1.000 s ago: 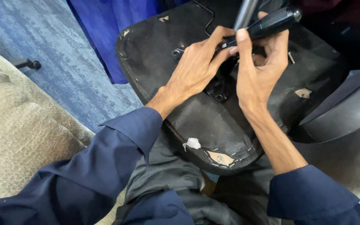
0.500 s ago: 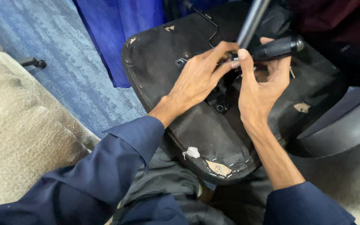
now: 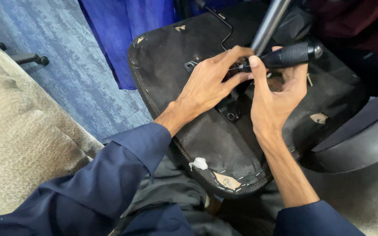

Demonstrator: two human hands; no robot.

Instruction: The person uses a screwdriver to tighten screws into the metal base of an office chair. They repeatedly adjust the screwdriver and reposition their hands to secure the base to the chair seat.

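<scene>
An upturned black chair seat (image 3: 206, 144) lies across my lap, its fabric underside facing up with staples along the rim. My right hand (image 3: 272, 100) grips a black-handled screwdriver (image 3: 292, 54) held roughly level over the seat's middle. My left hand (image 3: 208, 85) rests on the seat, its fingers pinching at the tool's tip near a black metal bracket (image 3: 228, 111). A grey metal column (image 3: 267, 24) rises from the seat just behind my fingers. The tool's tip is hidden by my fingers.
Blue cloth (image 3: 141, 30) hangs behind the seat. A blue-grey carpet (image 3: 62, 65) covers the floor at left, with a black chair leg (image 3: 25, 57) on it. Beige upholstery (image 3: 18, 144) fills the lower left. A dark curved chair part (image 3: 359, 144) lies at right.
Both hands and the seat sit slightly lower and to the right in view. The grip on the screwdriver and the left fingers at its tip are unchanged.
</scene>
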